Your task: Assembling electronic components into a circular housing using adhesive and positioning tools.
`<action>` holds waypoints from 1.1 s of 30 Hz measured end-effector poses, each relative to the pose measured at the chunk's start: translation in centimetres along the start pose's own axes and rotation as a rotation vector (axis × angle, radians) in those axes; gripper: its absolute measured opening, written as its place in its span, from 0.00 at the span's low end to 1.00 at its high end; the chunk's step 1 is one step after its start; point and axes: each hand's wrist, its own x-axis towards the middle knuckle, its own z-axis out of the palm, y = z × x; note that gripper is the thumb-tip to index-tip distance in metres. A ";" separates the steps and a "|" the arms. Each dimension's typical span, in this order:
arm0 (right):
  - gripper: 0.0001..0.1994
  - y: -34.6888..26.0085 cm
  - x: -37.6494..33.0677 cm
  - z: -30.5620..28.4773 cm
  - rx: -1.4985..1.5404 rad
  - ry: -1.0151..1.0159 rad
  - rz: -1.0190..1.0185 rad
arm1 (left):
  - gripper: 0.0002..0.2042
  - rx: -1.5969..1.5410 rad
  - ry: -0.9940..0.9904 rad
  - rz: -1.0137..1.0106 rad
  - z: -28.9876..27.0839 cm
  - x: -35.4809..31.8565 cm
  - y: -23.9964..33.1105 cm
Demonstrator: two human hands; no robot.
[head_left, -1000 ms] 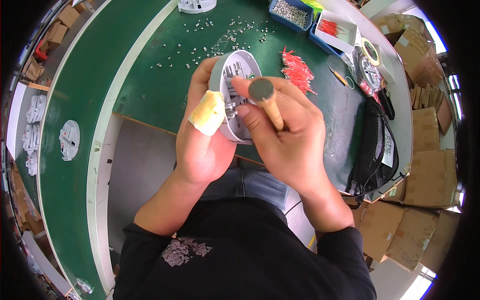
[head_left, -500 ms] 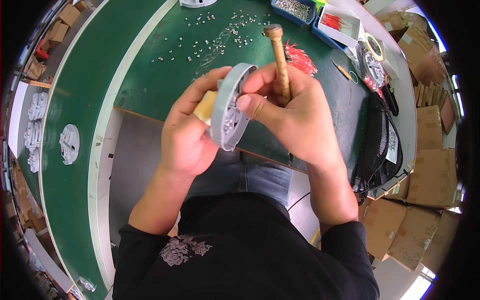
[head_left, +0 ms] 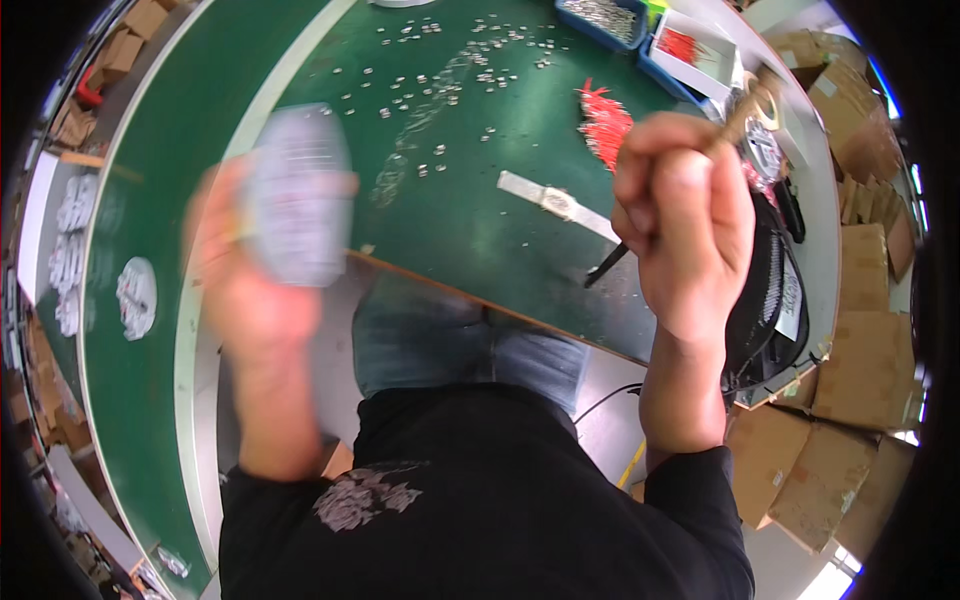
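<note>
My left hand [head_left: 260,290], smeared by motion, holds up a grey rounded plastic housing [head_left: 300,195] over the left part of the bench. A bit of yellow shows beside its fingers. My right hand [head_left: 685,225] is closed round a wooden-handled tool [head_left: 742,115]. Its handle end points up and away to the right, and its dark thin end [head_left: 605,268] slants down to the left over the green bench. The exact kind of tool cannot be made out. Left of that hand lies a pale strip with a round metallic piece [head_left: 558,204] on it.
Small metal parts [head_left: 440,95] are scattered on the green bench [head_left: 470,240]. Red-tipped pieces [head_left: 605,125] lie by the right hand. Behind stand a blue bin [head_left: 605,20] and a white box [head_left: 695,55]. A black bag [head_left: 765,290] rests right; another housing [head_left: 137,298] lies left.
My hands have moved apart: the left went left with the housing, the right went right with the tool and turned it. The pale strip on the bench has come into view.
</note>
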 end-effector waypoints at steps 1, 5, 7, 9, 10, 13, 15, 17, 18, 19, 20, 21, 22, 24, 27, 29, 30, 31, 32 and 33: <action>0.15 1.2 -0.2 -0.9 -0.012 0.005 0.005 | 0.16 0.307 0.293 0.185 -2.6 1.2 2.4; 0.14 3.7 -1.4 -3.5 0.365 -0.045 -0.251 | 0.23 1.793 0.803 0.641 -17.1 0.3 14.7; 0.12 4.0 -2.2 -3.7 0.367 -0.091 -0.209 | 0.25 2.257 0.553 0.672 -31.1 -0.6 22.5; 0.11 3.7 -1.8 -3.9 0.366 -0.117 -0.182 | 0.24 2.451 0.703 0.211 -38.2 -2.2 26.5; 0.11 3.2 -0.4 -4.0 0.083 -0.043 -0.040 | 0.24 2.447 0.699 0.203 -40.2 -2.9 26.7; 0.12 3.2 3.5 -5.4 -0.495 0.111 0.240 | 0.22 2.325 0.906 -0.349 -41.3 -3.7 25.5; 0.12 5.4 5.1 -7.4 -0.845 0.033 0.286 | 0.22 2.478 0.948 -0.376 -35.3 -2.1 21.9; 0.12 7.3 6.2 -8.7 -0.917 0.027 0.328 | 0.23 2.556 0.999 -0.381 -33.3 -1.5 22.5; 0.12 8.2 6.7 -9.2 -0.991 0.023 0.373 | 0.21 2.467 0.708 -0.086 -33.0 -0.8 22.8; 0.12 8.9 7.2 -9.7 -1.000 0.030 0.372 | 0.21 2.327 0.424 0.179 -32.9 -0.4 22.7; 0.12 9.6 7.6 -10.4 -0.997 0.025 0.386 | 0.21 2.146 0.153 0.422 -32.7 0.0 22.3; 0.12 10.3 7.9 -10.8 -0.989 0.016 0.400 | 0.21 2.140 0.150 0.425 -32.4 0.3 21.6; 0.12 10.6 8.1 -11.3 -0.981 0.008 0.415 | 0.21 2.088 0.089 0.309 -32.0 0.7 20.4; 0.12 10.7 8.7 -11.1 -0.987 -0.018 0.420 | 0.21 1.980 -0.029 0.090 -31.4 1.6 18.9; 0.12 11.2 9.4 -10.9 -0.996 -0.064 0.435 | 0.22 1.962 -0.070 -0.064 -33.6 2.0 19.6; 0.12 12.1 9.9 -11.4 -0.938 -0.108 0.466 | 0.23 1.953 -0.096 -0.141 -33.7 1.8 19.7; 0.12 12.3 10.0 -11.5 -0.910 -0.131 0.481 | 0.23 2.097 -0.014 -0.129 -33.3 1.4 19.6; 0.12 12.3 10.0 -11.5 -0.905 -0.128 0.483 | 0.24 2.241 0.081 -0.118 -32.5 0.7 19.5; 0.12 12.1 9.9 -11.4 -0.901 -0.141 0.477 | 0.24 2.381 0.181 -0.105 -32.0 0.3 19.6; 0.11 11.9 9.8 -11.3 -0.895 -0.156 0.471 | 0.24 2.386 0.180 -0.103 -31.7 -0.2 20.0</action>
